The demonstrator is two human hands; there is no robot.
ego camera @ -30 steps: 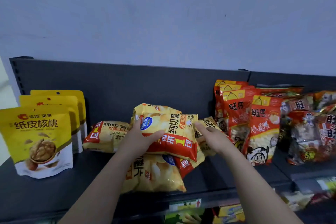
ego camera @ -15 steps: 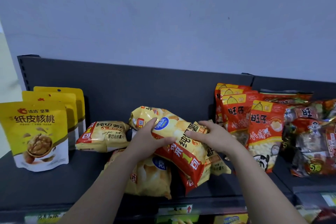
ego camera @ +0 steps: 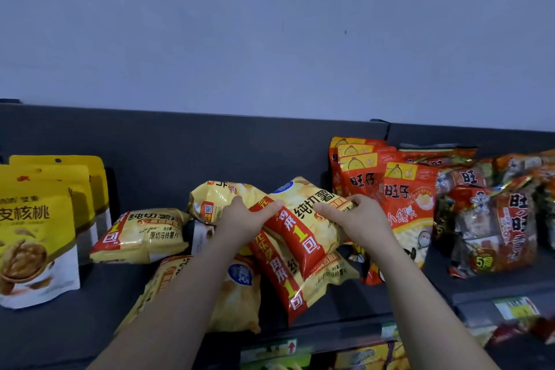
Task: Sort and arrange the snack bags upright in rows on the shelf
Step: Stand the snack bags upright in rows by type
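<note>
Several yellow-and-red potato chip bags lie in a loose pile at the middle of the dark shelf (ego camera: 75, 324). Both hands hold the top chip bag (ego camera: 303, 225), which is tilted with its red band running down to the right. My left hand (ego camera: 243, 219) grips its left end, thumb on the front. My right hand (ego camera: 357, 219) grips its right end, fingers curled over the top. Beneath it lies a second chip bag (ego camera: 303, 285), another (ego camera: 237, 297) lies under my left forearm, and one chip bag (ego camera: 144, 234) lies flat to the left.
Yellow walnut pouches (ego camera: 33, 234) stand upright in a row at the left. Red Wangzai bags (ego camera: 405, 198) stand upright just right of my right hand, with red cracker packs (ego camera: 495, 228) heaped beyond. A lower shelf with more snacks (ego camera: 360, 354) shows below the front edge.
The held chip bag has turned clockwise and shifted right, toward the red bags. My right hand has moved from its right edge onto its top end. The camera has swung right.
</note>
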